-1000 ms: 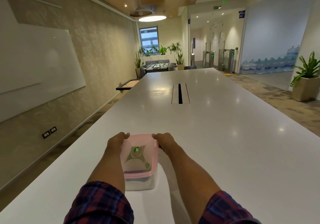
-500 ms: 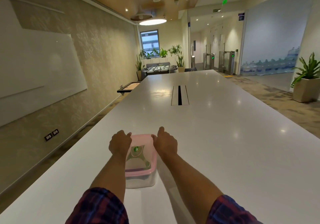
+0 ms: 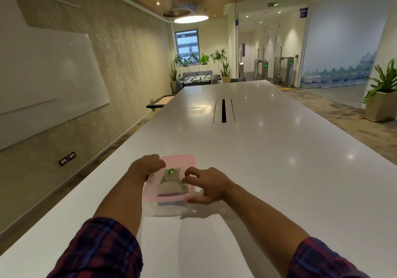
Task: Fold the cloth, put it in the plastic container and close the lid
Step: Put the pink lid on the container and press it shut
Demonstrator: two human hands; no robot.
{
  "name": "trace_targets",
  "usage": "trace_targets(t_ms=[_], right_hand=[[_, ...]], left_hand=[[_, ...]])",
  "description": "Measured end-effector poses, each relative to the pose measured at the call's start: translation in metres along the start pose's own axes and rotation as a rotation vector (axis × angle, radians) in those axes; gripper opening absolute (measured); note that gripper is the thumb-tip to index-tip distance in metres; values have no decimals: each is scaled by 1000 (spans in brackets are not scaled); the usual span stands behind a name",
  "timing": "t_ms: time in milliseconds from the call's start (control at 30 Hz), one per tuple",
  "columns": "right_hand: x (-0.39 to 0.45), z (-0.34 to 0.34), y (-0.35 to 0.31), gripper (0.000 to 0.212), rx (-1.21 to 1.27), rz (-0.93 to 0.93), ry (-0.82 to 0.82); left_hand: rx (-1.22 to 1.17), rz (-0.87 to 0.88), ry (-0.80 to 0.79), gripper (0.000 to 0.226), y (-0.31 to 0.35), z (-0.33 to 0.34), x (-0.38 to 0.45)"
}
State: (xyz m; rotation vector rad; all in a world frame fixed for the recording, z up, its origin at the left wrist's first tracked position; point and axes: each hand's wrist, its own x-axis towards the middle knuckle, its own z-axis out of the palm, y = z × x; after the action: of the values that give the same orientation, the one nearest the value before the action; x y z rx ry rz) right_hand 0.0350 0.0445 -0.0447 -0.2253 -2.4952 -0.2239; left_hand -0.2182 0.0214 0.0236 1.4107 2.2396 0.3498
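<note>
Right hand [image 3: 209, 186] has shifted since the earlier frame: it was at the lid's far right corner, now it sits lower on the right side, nearer the front corner. Left hand [image 3: 148, 167] has stayed at the far left corner.

Plastic container [image 3: 166, 210] is clear-walled and stands on the white counter [image 3: 279, 170], close to the near edge and left of centre. Pink lid [image 3: 184, 161] lies on top with a green label in the middle. A dark cloth [image 3: 169, 202] shows through the wall and lid, inside the container.

Right-hand fingers [image 3: 190, 173] are spread and curled, tips on the lid's right edge, thumb down along the side wall. Left-hand fingers are curled over the lid's far left corner, pressing or gripping it; can't tell which.

Plaid sleeves [image 3: 101, 249] are pushed up on both forearms. A cable slot [image 3: 223, 113] runs down mid-counter further out. Whiteboard [image 3: 43, 80] on the left wall, potted plant [image 3: 382, 97] on the floor at right.
</note>
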Motion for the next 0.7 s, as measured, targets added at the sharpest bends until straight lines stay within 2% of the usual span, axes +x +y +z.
trace_targets(t_ms=[100, 167, 333, 467, 600, 700], right_hand=[[1, -2, -3, 43, -68, -69, -12], [1, -3, -3, 41, -94, -46, -39], [1, -4, 2, 37, -125, 114, -111], [5, 0, 11, 38, -134, 317, -167], [9, 6, 17, 37, -161, 479, -270], [9, 11, 21, 40, -140, 562, -265]], left_hand=[[-3, 23, 17, 34, 0, 3, 3], [-25, 46, 56, 35, 0, 4, 4], [-240, 128, 138, 37, 3, 12, 7], [-395, 157, 42, 57, 10, 27, 3], [-423, 226, -4, 71, 11, 39, 3], [-387, 308, -18, 75, 9, 41, 3]])
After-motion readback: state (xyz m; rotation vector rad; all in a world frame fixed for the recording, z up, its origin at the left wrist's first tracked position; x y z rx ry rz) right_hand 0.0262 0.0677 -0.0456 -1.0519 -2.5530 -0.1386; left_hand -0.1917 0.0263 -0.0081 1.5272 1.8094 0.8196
